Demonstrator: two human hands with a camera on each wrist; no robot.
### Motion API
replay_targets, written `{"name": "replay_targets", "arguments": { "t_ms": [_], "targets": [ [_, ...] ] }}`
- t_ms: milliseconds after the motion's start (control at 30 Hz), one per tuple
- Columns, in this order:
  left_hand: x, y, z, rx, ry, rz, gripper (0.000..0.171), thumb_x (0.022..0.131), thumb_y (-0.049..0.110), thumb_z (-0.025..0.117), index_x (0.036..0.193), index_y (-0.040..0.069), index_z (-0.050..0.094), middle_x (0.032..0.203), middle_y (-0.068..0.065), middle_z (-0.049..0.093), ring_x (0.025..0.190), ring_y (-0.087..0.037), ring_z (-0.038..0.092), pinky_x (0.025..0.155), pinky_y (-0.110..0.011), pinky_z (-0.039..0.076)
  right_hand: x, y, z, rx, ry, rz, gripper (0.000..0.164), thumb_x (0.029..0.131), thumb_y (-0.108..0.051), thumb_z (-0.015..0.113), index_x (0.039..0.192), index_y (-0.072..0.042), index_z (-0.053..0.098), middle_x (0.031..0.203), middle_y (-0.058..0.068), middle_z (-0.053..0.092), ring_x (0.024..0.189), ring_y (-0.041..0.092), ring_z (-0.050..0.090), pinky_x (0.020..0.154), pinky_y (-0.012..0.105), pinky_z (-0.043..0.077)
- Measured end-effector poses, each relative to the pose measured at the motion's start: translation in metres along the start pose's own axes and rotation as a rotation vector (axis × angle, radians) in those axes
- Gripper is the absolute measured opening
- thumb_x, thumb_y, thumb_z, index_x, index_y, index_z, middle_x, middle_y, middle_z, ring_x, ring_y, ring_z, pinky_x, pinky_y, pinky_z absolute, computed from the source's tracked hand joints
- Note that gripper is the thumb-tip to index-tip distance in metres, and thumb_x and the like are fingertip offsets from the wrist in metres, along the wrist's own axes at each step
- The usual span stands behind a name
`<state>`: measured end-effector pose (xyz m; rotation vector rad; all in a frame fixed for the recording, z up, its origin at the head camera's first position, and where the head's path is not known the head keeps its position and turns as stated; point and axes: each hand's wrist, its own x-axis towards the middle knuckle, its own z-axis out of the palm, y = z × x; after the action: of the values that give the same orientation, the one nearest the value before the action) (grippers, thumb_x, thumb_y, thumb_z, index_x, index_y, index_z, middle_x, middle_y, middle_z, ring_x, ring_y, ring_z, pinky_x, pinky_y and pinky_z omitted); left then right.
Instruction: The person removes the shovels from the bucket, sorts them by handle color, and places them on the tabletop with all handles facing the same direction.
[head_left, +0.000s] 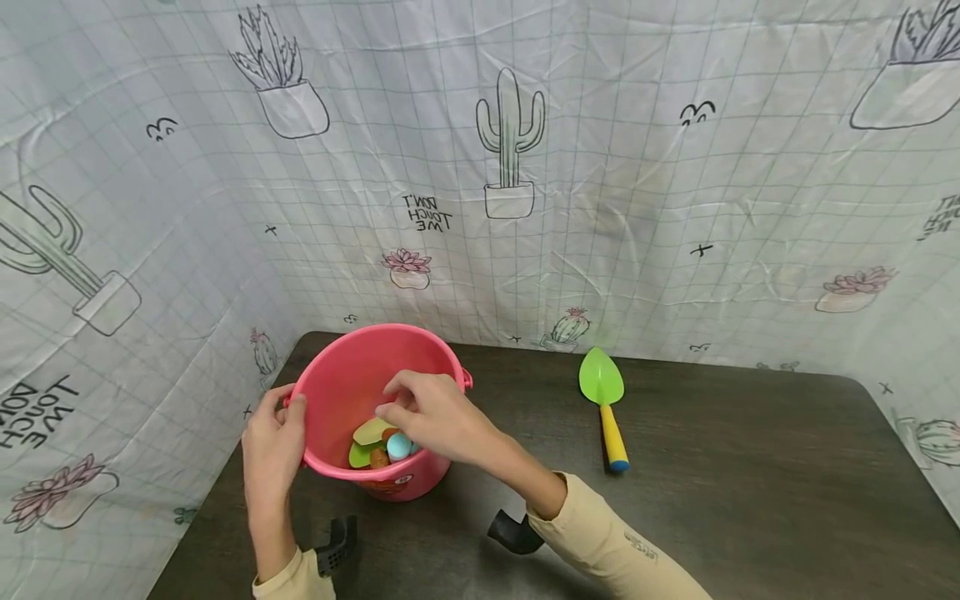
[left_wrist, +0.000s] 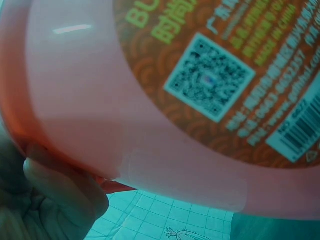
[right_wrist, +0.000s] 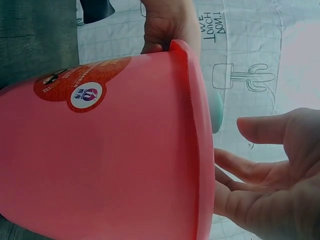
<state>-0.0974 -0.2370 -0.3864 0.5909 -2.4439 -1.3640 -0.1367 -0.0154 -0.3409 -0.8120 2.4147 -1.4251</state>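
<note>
A pink bucket (head_left: 430,482) stands on the dark table, tilted a little, with several small toys in the bottom. Among them are a pale yellow piece (head_left: 371,431), a green piece (head_left: 360,457), a light blue rounded one (head_left: 399,447) and a brown one (head_left: 379,459); their exact kinds cannot be made out. My left hand (head_left: 273,437) grips the bucket's left rim between thumb and fingers. Over the mouth, my right hand (head_left: 438,417) reaches in from the right. Its thumb and fingers are apart in the right wrist view, and nothing shows between them.
To the right lies a toy shovel (head_left: 602,382) with a green blade and a yellow handle tipped in blue. A pale grid-patterned cloth (head_left: 622,183) with cactus drawings hangs behind and at both sides of the table (head_left: 720,483).
</note>
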Motion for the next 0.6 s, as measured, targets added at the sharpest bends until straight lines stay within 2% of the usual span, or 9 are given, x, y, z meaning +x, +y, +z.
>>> {"name": "replay_targets", "arguments": {
  "t_ms": [367, 600],
  "targets": [
    [-0.001, 0.0, 0.0, 0.007, -0.002, -0.001, 0.043, 0.109, 0.023, 0.048, 0.143, -0.004, 0.053, 0.102, -0.03, 0.07, 0.063, -0.024, 0.064, 0.049, -0.027, 0.046, 0.008, 0.005, 0.005, -0.041, -0.048, 0.047, 0.023, 0.095, -0.018, 0.072, 0.113, -0.004, 0.072, 0.09, -0.002, 0.071, 0.079, 0.011, 0.061, 0.067, 0.023, 0.052],
    [0.0, 0.0, 0.0, 0.011, -0.003, 0.0, 0.043, 0.109, 0.023, 0.047, 0.143, -0.004, 0.052, 0.101, -0.03, 0.07, 0.062, -0.024, 0.063, 0.049, -0.027, 0.046, 0.012, 0.006, 0.007, -0.073, -0.057, 0.047, 0.026, 0.096, -0.019, 0.072, 0.114, 0.0, 0.071, 0.087, -0.002, 0.07, 0.072, 0.009, 0.061, 0.064, 0.022, 0.051]
  ]
}}
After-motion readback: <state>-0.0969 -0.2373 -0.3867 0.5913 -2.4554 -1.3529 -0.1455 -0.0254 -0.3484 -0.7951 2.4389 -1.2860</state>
